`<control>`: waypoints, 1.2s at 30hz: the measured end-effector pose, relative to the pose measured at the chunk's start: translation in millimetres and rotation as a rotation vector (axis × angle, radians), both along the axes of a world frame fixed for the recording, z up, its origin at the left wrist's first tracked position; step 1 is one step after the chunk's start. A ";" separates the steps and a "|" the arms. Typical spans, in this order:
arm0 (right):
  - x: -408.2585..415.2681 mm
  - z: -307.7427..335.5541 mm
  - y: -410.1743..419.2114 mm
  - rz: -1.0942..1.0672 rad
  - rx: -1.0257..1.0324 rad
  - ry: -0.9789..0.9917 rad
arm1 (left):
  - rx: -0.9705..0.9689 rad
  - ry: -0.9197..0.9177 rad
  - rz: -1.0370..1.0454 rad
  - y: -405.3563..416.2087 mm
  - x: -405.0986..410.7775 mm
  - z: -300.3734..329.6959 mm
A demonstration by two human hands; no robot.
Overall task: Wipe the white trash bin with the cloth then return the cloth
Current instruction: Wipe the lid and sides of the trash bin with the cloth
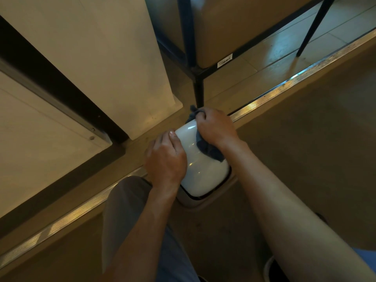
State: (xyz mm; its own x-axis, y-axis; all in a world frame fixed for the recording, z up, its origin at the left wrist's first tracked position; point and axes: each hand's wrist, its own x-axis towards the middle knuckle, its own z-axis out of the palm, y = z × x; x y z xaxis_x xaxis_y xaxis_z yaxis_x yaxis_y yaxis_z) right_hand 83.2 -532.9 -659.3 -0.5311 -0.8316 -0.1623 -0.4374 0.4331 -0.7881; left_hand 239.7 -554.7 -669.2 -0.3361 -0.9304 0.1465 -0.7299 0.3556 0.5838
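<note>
- White trash bin (203, 165) on the floor, directly below and between both forearms; domed lid facing up.
- Long axis of lid running away from the body, toward the black rack leg (199, 92).
- Left hand (165, 159) closed over the lid's left edge, bracing.
- Right hand (215, 128) clenched on the dark cloth (207, 148), pressed against the far right of the lid.
- Near end of lid uncovered; likely next stroke toward the body, right hand nearer.

black metal rack (198, 78) with cardboard box (230, 31), white pillar (114, 64), ribbed metal floor strip (284, 86), tiled floor (295, 43)
</note>
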 end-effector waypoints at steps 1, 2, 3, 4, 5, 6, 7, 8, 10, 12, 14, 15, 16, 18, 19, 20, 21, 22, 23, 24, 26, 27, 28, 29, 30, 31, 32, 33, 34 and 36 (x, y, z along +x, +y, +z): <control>-4.0 2.7 -3.3 0.087 -0.001 0.005 | 0.003 -0.002 -0.002 -0.2 0.5 -0.1; -6.0 3.4 -4.3 0.165 -0.047 0.024 | 0.008 -0.002 -0.004 -0.8 0.8 -0.8; -7.3 1.1 -2.6 0.222 -0.123 0.050 | 0.014 -0.004 -0.005 -1.2 0.9 -1.5; -7.9 -2.7 2.4 0.253 -0.202 0.066 | 0.020 -0.006 -0.005 -1.2 0.6 -1.9; -7.4 -6.2 9.7 0.251 -0.268 0.068 | 0.023 -0.006 -0.005 -1.1 0.1 -1.9; -6.5 -10.4 18.6 0.214 -0.322 0.052 | 0.025 -0.004 -0.009 -0.8 -0.5 -1.9; -5.1 -15.9 28.6 0.145 -0.363 0.024 | 0.026 -0.001 -0.011 -0.3 -1.4 -1.5; -2.9 -22.0 39.5 0.049 -0.390 -0.009 | 0.026 0.003 -0.010 0.2 -2.1 -0.9; 4.6 -36.2 61.2 -0.138 -0.387 -0.064 | 0.032 0.003 0.004 1.2 -2.9 -0.2; 19.3 -52.0 82.9 -0.274 -0.363 -0.101 | 0.038 0.000 0.018 1.9 -2.6 0.5; 37.2 -67.8 102.5 -0.378 -0.375 -0.114 | 0.046 -0.002 0.017 2.5 -2.2 0.8; 44.4 -74.8 108.5 -0.410 -0.372 -0.110 | 0.046 -0.005 0.015 2.5 -2.0 1.1; 49.4 -78.0 111.5 -0.426 -0.362 -0.098 | 0.044 -0.009 0.012 2.2 -1.6 0.8; 46.0 -74.0 107.2 -0.426 -0.349 -0.094 | 0.041 -0.013 0.005 2.0 -1.0 0.1; 38.6 -66.7 100.4 -0.412 -0.342 -0.107 | 0.040 -0.013 0.002 2.5 -1.3 -0.2; 28.8 -57.6 91.5 -0.382 -0.319 -0.120 | 0.038 -0.014 -0.001 3.0 -1.6 0.0; 18.9 -46.0 81.2 -0.334 -0.284 -0.131 | 0.035 -0.014 -0.003 3.2 -2.0 0.4; 10.4 -34.7 70.7 -0.278 -0.244 -0.138 | 0.032 -0.013 -0.003 3.0 -2.1 0.2; 4.1 -26.5 60.7 -0.230 -0.211 -0.140 | 0.032 -0.014 -0.002 2.7 -2.0 0.1; 0.7 -20.4 51.9 -0.197 -0.197 -0.136 | 0.036 -0.019 0.002 2.4 -1.4 -0.1; 0.9 -17.6 42.5 -0.190 -0.216 -0.123 | 0.042 -0.031 0.014 1.1 -1.1 0.3; 3.6 -19.9 44.1 -0.201 -0.236 -0.110 | 0.044 -0.031 0.017 0.8 -1.6 0.7; 7.7 -24.7 49.6 -0.222 -0.255 -0.085 | 0.044 -0.025 0.021 1.3 -2.5 0.8; 14.2 -30.8 58.3 -0.261 -0.276 -0.050 | 0.041 -0.019 0.024 2.6 -3.5 1.2; 23.2 -38.2 69.3 -0.318 -0.303 -0.015 | 0.035 -0.018 0.025 3.7 -4.2 1.9; 34.7 -46.5 81.2 -0.383 -0.328 0.015 | 0.032 -0.021 0.024 4.3 -4.8 2.4; 46.8 -55.3 92.7 -0.443 -0.345 0.043 | 0.032 -0.024 0.023 4.5 -5.0 2.1; 58.1 -64.3 101.8 -0.492 -0.357 0.075 | 0.037 -0.025 0.018 4.6 -4.5 1.3; 66.6 -71.7 107.7 -0.521 -0.361 0.105 | 0.042 -0.025 0.012 4.8 -3.8 0.4; 67.7 -74.6 106.5 -0.542 -0.375 0.100 | 0.042 -0.034 -0.003 3.9 -2.1 -0.5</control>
